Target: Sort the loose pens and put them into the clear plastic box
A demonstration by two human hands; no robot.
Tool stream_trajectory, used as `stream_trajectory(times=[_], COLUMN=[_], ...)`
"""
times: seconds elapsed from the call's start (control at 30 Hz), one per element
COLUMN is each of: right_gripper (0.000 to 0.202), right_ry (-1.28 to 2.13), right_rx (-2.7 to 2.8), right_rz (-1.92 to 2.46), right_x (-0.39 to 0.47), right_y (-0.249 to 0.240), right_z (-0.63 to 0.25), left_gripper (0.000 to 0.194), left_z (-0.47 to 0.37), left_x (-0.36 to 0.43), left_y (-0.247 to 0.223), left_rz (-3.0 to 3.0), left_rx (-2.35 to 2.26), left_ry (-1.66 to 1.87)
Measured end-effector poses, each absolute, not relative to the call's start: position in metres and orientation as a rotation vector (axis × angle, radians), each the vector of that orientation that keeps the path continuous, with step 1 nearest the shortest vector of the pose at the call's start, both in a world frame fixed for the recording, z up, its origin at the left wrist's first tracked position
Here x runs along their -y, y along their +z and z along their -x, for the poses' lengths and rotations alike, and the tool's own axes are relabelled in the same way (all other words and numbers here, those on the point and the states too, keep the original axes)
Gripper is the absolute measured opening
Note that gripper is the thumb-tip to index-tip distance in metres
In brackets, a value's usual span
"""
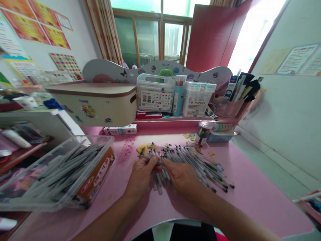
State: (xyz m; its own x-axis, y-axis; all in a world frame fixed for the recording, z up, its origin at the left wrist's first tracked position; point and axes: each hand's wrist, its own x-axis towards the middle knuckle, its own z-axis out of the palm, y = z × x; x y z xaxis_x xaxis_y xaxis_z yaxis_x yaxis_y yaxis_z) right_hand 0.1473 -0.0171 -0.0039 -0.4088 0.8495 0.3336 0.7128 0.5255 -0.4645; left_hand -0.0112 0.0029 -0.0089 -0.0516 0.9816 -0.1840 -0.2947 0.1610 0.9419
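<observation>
Over the pink desk, my left hand (143, 171) is closed with thumb and fingers around a slim translucent pen with a dark tip (147, 155). My right hand (184, 175) meets it from the other side, its fingers pinched at the pen's right end, though the exact contact is blurred. Beneath and beyond both hands lies a spread pile of similar pens (198, 162) with dark ends, most pointing toward the lower right. To the left, a clear plastic box (106, 142) holds many more such pens (67, 170).
A lidded cream bin (100, 105) overhangs the desk's back left. Marker cases (155, 97) line the shelf, with a pink pen holder (229, 107) at right. A small clear jar (203, 132) and a blue box (220, 136) stand behind the pile. The desk (260, 201) has a rounded right corner.
</observation>
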Motion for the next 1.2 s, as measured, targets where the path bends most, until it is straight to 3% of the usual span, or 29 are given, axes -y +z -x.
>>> stream_trajectory(times=[0.17, 0.37, 0.47, 0.6, 0.73, 0.87, 1.0, 1.2], right_gripper=[0.049, 0.025, 0.021, 0.045, 0.052, 0.051, 0.049, 0.032], right_ry=[0.648, 1.072, 1.146, 1.361, 1.515, 1.561, 1.488, 1.182], right_rx=[2.01, 1.578, 1.504, 1.45, 1.441, 1.194, 1.087, 1.377], right_rz=[1.261, 1.213, 1.204, 1.153, 1.091, 1.114, 1.168, 1.242], right_x=[0.012, 0.001, 0.001, 0.004, 0.006, 0.003, -0.001, -0.001], right_y=[0.002, -0.001, -0.001, -0.001, 0.001, 0.0, -0.005, -0.005], right_z=[-0.158, -0.161, -0.16, -0.159, -0.159, -0.158, -0.159, -0.16], left_gripper=[0.04, 0.058, 0.048, 0.028, 0.014, 0.015, 0.037, 0.02], left_z=[0.02, 0.023, 0.023, 0.026, 0.027, 0.027, 0.024, 0.016], left_x=[-0.01, -0.004, -0.001, 0.001, 0.003, 0.003, 0.004, 0.0], left_y=[-0.011, -0.002, -0.001, -0.006, -0.009, -0.002, 0.007, 0.002], left_rz=[-0.841, -0.893, -0.845, -0.756, -0.665, -0.571, -0.676, -0.725], left_rx=[-0.99, -0.758, -0.604, -0.422, -0.372, -0.49, -0.668, -0.841], left_ry=[1.283, 1.067, 0.914, 0.741, 0.661, 0.862, 1.054, 1.218])
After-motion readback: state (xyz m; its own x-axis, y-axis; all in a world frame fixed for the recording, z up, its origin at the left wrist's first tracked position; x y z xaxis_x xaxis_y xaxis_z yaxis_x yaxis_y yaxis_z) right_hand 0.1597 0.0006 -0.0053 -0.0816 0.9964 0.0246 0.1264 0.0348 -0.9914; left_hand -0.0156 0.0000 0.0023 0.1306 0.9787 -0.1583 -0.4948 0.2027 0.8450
